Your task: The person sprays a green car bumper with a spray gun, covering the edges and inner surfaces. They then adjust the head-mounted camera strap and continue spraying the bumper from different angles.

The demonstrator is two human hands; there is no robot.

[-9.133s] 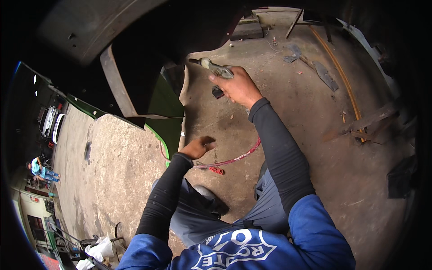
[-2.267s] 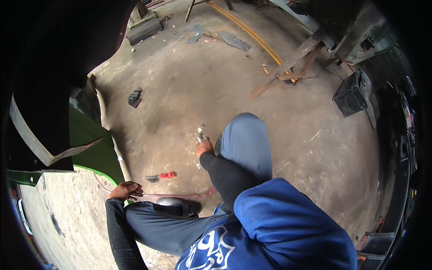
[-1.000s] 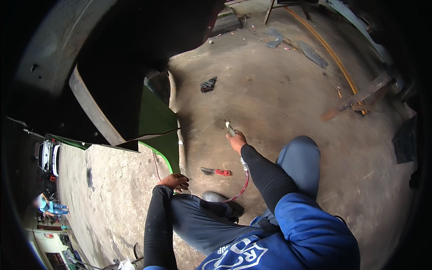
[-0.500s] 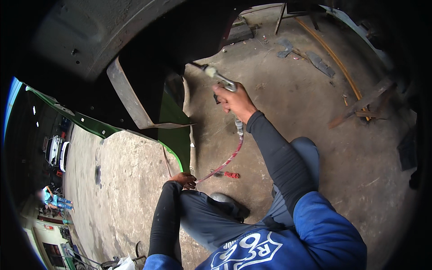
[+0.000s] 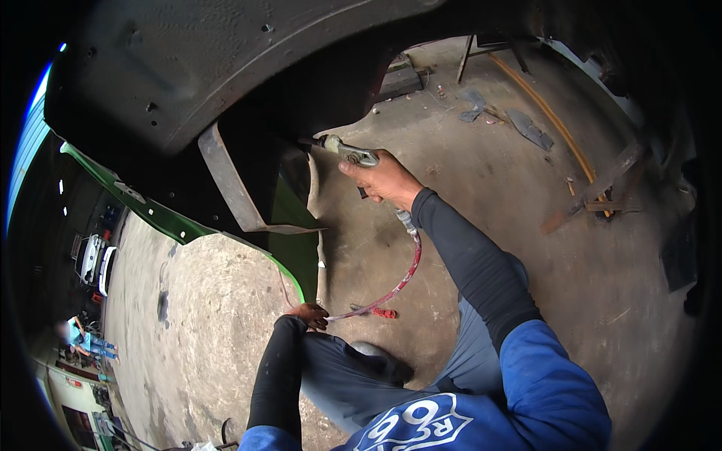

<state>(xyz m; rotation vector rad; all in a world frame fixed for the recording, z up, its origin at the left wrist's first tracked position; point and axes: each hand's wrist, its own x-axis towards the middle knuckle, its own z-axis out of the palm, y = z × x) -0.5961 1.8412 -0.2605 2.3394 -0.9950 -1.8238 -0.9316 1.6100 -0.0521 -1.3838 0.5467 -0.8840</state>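
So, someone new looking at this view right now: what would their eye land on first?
Probably the big dark panel filling the upper left, with a green panel hanging below it. Next, the right hand near the centre, gripping a metal tool with a red hose curving down from it.

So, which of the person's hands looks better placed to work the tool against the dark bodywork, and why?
Probably the right hand: it grips the pistol-like tool, whose tip points toward the dark bodywork. The left hand is lower, near the green panel's bottom end, away from that tip.
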